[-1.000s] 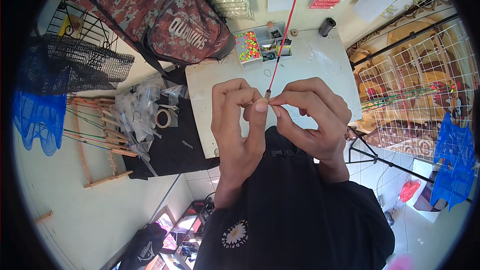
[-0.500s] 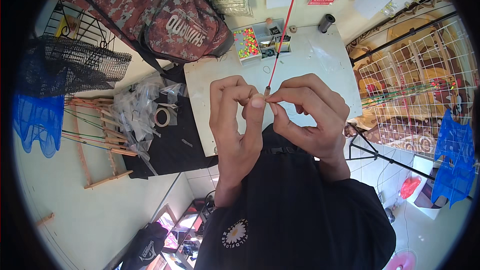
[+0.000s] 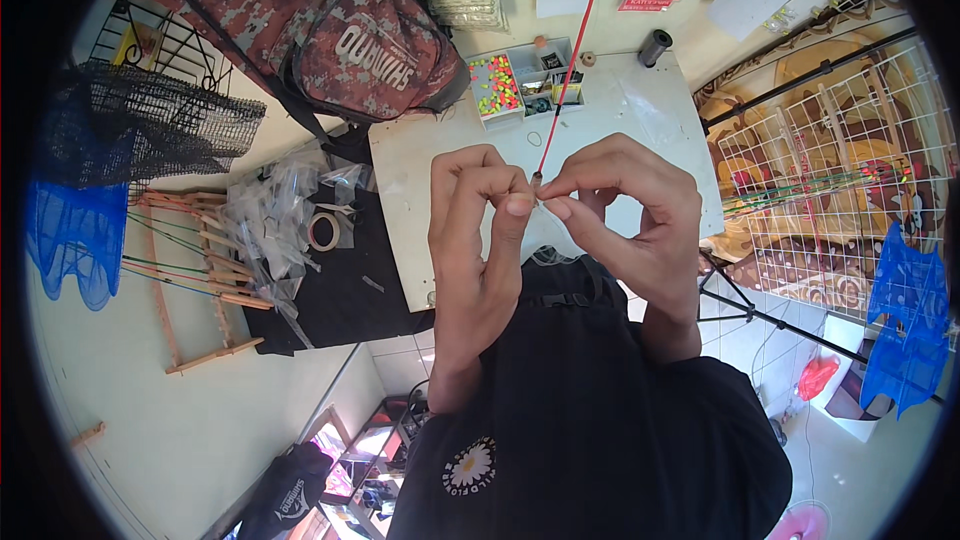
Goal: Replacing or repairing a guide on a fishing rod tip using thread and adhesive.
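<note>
**Red rod at the fingertips, bright pieces in the tray**

And here at the back of the white table (image 3: 440, 180) sits a pale divided tray (image 3: 502, 122)! Its left compartment is packed with small pieces (image 3: 495, 88) in yellow-green, orange and pinkish red. On the right-hand side, a small bottle (image 3: 549, 56) stands in the rear section, with small packets (image 3: 567, 93) in front of it, too small to make out fully. Just beside the tray, a little spool (image 3: 588, 60); farther right, a dark cylinder (image 3: 655, 48), its contents impossible to tell.

Now to the centre, and what a slim line it cuts: a thin red rod (image 3: 579, 40), glossy and straight, slanting up and to the right across the tray and out past the top edge. A short black band breaks the red partway along, and the lower end finishes in a dark, brownish sleeve. That end sits right between the two hands, above the near part of the table.

The left hand (image 3: 475, 250) has thumb and forefinger clamped on the rod's lower end. The right hand (image 3: 645, 225) brings thumb and forefinger close in at the same spot; whether they grip anything, I can't tell.
</note>
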Demonstrator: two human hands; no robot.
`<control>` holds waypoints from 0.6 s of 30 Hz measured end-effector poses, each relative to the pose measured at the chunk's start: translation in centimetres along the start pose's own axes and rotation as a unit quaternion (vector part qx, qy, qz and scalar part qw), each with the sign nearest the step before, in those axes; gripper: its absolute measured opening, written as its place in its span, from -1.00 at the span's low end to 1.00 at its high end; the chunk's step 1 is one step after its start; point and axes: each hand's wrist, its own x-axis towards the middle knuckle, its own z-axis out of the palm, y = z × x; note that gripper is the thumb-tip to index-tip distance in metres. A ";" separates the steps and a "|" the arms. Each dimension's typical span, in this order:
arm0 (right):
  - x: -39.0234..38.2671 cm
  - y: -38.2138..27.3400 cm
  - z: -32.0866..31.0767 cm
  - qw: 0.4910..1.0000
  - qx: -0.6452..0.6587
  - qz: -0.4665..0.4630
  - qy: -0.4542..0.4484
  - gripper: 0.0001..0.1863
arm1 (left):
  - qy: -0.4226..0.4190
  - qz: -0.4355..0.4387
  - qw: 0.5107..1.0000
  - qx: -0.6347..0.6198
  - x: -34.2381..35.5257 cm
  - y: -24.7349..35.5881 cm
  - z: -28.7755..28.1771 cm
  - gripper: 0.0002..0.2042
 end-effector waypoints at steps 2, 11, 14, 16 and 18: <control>0.0 0.1 0.0 1.000 -0.002 -0.003 -0.007 -0.86 | 0.000 0.006 1.000 -0.002 0.0 0.0 0.0 -0.89; -0.1 -0.1 0.3 0.999 -0.033 0.011 -0.009 -0.88 | 0.006 0.004 1.000 0.013 0.0 0.1 0.0 -0.91; -0.2 -0.4 0.2 0.999 -0.045 0.010 -0.014 -0.86 | 0.010 0.016 0.999 0.025 0.0 -0.1 0.0 -0.92; -0.2 -0.8 0.3 0.999 -0.049 0.012 -0.011 -0.87 | 0.013 0.013 1.000 0.018 0.0 -0.2 -0.1 -0.92; -0.2 -0.9 0.3 0.998 -0.053 0.014 -0.008 -0.88 | 0.011 0.013 1.000 0.019 -0.1 -0.1 -0.1 -0.92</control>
